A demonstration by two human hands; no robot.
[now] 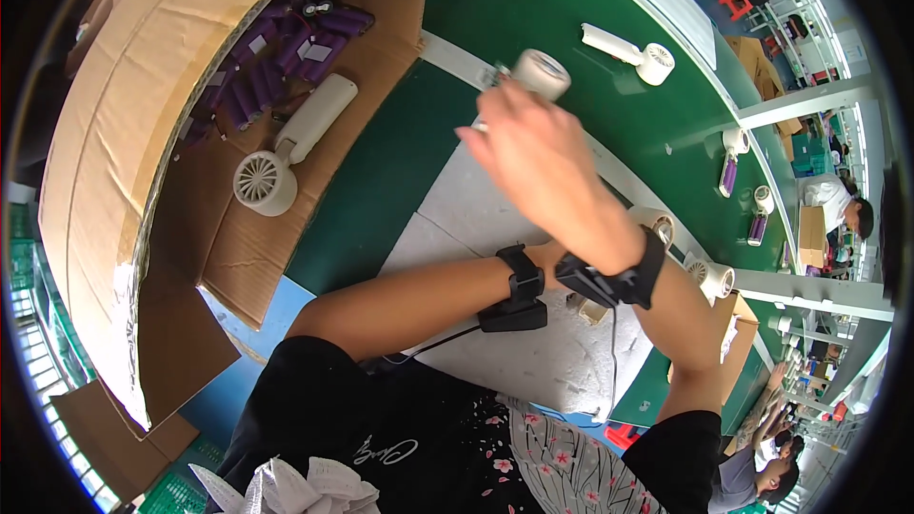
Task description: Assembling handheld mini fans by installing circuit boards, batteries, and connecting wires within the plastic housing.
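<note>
My right hand [533, 138] is stretched over the far edge of the work surface, its fingers closed around a white handheld fan [543, 74]. The fan's round head shows beyond the fingers; the hand covers most of its handle, and motion blurs the fingertips. Crossing beneath the right forearm, my left hand [550, 255] shows only near its wrist, so its fingers are hidden. Just right of the crossed wrists, the round head of another white fan [655, 225] shows. A small pale piece [592, 309] lies on the white mat [533, 357] below the wrists.
At left, a large cardboard box [100, 162] holds purple battery cells [271, 62] and a white fan [267, 181]. Fans, some with purple cells exposed, lie along the green belt [619, 124]. A smaller carton [741, 347] stands at right. Wrist straps have cables attached.
</note>
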